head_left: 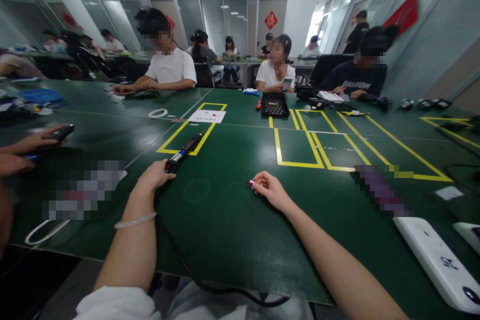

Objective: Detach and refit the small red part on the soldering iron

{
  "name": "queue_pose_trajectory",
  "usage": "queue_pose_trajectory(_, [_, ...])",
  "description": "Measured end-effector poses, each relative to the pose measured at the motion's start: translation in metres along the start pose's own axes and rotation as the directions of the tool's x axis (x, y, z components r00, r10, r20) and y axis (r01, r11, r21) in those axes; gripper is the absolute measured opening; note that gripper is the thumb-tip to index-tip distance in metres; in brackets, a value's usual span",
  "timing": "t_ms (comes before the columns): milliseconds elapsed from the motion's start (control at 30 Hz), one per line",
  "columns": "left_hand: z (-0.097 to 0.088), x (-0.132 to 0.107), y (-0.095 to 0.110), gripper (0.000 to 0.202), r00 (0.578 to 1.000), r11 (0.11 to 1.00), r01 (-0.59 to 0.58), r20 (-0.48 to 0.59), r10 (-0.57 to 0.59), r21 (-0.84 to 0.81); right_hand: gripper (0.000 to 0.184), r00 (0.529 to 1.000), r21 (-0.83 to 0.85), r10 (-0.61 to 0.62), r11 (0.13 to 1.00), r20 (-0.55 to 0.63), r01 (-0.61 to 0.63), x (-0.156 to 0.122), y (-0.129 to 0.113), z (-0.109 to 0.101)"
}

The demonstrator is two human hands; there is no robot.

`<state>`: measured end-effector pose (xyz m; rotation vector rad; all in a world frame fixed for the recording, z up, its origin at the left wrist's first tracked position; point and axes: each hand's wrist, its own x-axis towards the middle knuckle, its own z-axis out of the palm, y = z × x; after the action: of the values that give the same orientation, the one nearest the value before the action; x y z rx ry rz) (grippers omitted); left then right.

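My left hand (156, 176) is closed around the near end of a black, stick-shaped tool with a blue band, which looks like an electric screwdriver (186, 148). It slants away from me, its far end over a yellow-taped rectangle (170, 142). From near that hand a black cable (187, 266) runs down to the table edge. Further right, my right hand (270, 189) pinches a small red-and-white piece (250, 183) between thumb and fingers, just above the green tabletop (225, 230). Its exact kind is too small to make out.
A black tray (275, 105) of small parts stands at the far side, near a white paper sign (207, 116). A white device (437, 262) lies at right. At left, another person's hand (43, 138) holds a dark object. People sit opposite.
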<state>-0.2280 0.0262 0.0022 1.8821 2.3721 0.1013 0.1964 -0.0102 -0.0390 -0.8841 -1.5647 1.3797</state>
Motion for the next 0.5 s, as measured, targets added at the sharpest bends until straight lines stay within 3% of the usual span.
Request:
queue_pose_trajectory(133, [-0.003,-0.006,0.015,0.070,0.999,0.998,-0.002,0.043,-0.001,0.070,0.035,1.000,0.008,0.000,1.000,0.013,0.000,0.000,-0.001,0.001])
queue_pose_trajectory(300, [-0.004,-0.020,0.060,0.067,0.997,0.995,-0.076,-0.014,0.077,0.071,0.031,1.000,-0.067,-0.014,0.998,0.004,0.014,0.000,-0.004,0.001])
queue_pose_trajectory(500, [0.004,-0.040,0.119,0.067,0.970,0.969,-0.241,-0.002,0.242,0.046,0.028,0.997,-0.184,-0.055,0.982,-0.054,0.044,0.000,-0.006,0.002])
